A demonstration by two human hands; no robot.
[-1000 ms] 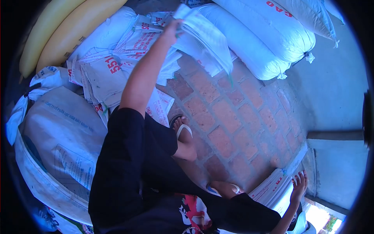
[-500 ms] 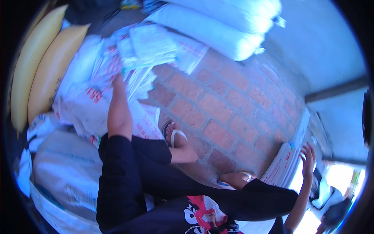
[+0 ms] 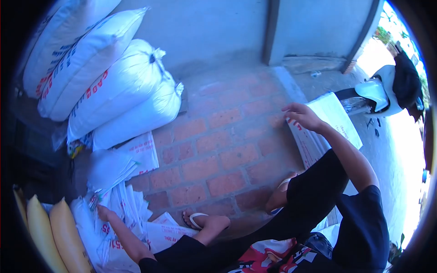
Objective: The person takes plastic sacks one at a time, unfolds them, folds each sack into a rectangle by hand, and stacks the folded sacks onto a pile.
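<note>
My left hand (image 3: 104, 212) is at the left edge of a messy pile of flat white sacks (image 3: 132, 202) with red print. Its fingers look closed at the sack edge, though they are small and partly hidden. My right hand (image 3: 305, 117) is open, fingers apart and slightly bent, over the near-left corner of a neat stack of flat white sacks (image 3: 334, 113). Whether the fingertips touch that stack I cannot tell. On top of the left pile, a folded white bundle (image 3: 109, 170) looks blurred.
Full white sacks (image 3: 132, 98) are heaped at the upper left. Yellow sacks (image 3: 68, 232) stand at the lower left. Brick floor (image 3: 218, 150) lies between the two piles. A parked motorbike (image 3: 382, 88) is beyond the right stack, near a grey wall (image 3: 218, 32).
The view has swung right, so the left pile now sits lower. My right hand has moved from beside the right stack to over its corner. My left hand stays at the left pile.
</note>
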